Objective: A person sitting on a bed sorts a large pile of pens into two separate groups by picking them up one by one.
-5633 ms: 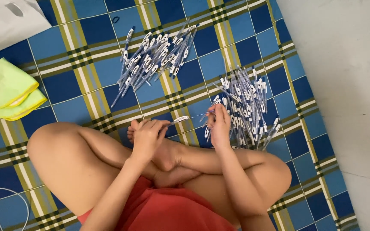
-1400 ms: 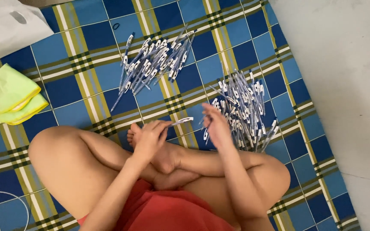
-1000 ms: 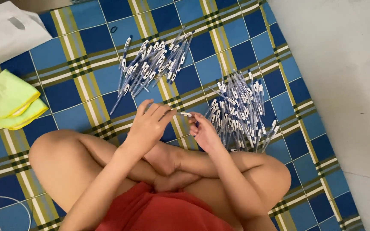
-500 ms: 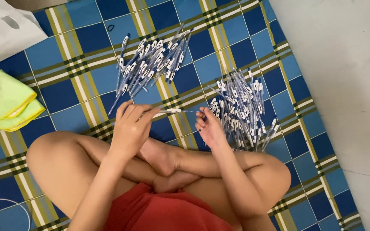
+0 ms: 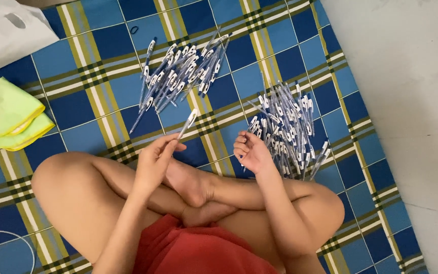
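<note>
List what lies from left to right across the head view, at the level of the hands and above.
Folded lime-green cloth → left hand holding a single clear pen → right hand → large heap of clear blue-and-white pens → bare grey floor.

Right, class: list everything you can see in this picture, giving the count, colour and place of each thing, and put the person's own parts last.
Checked woven mat: one, blue with olive and white stripes, under everything.
Far heap of clear plastic pens: many, blue and white, top middle of mat.
Near heap of clear plastic pens: many, blue and white, beside the right hand.
Single clear pen: one, white clip, in the left hand's grip.
Folded cloths: lime green, left edge.
White plastic bag: one, top left corner.
Small dark ring: one, top of mat.
White cable: one, bottom left.
Pale floor: right side.
Left hand: holds the pen.
Right hand: curled, holds nothing I can see.
</note>
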